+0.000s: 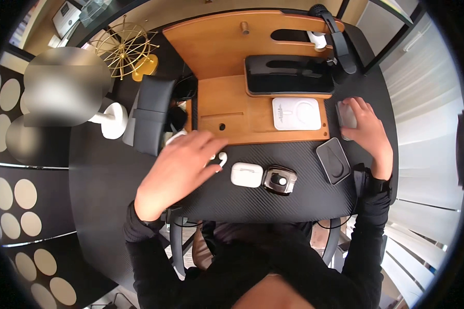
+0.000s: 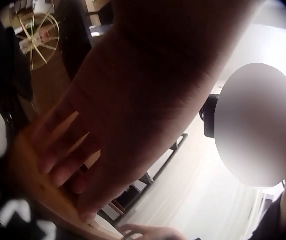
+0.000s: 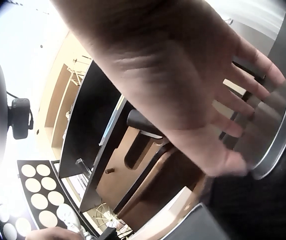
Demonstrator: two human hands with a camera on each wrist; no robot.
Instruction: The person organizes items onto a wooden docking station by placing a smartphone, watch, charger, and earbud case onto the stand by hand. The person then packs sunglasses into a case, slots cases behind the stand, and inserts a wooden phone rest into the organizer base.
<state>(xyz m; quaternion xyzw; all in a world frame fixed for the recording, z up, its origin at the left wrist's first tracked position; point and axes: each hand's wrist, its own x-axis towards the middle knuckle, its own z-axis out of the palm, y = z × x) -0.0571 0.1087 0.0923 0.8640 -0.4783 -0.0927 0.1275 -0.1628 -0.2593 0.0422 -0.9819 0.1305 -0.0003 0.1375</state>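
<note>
A black desk [image 1: 103, 190] carries an upright-backed wooden organizer [image 1: 216, 103], whose raised ledge props a long black case [image 1: 288, 77] at the rear, presumably to leave its front shelf usable; a flat white pad [image 1: 296, 114] lies there, face up. At the desk's left side, the person's left hand [image 1: 176, 172] hangs with fingers apart and loosely bent over the near edge, gripping nothing visible, its thumb near a white earbud [image 1: 222, 158]; whether it touches is unclear. Beyond the organizer's right end, the right hand [image 1: 367, 131] is clamped on a grey cover [image 1: 347, 119], fingers spread over its face and thumb at its rim, a grip that seems to spread the hold along the shallow piece. An open dark tray [image 1: 333, 160] sits just nearer the person, hollow side up, perhaps the cover's other half. The cover looks smooth and slightly see-through, with rounded corners and a bright metallic rim; whether it rests on the desk is hard to tell. Near the front, a rounded white earbud case [image 1: 246, 175] stands closed beside a small silver-and-black gadget [image 1: 281, 179]. The earbud, smallest of all, is glossy, with a slim stem.
</note>
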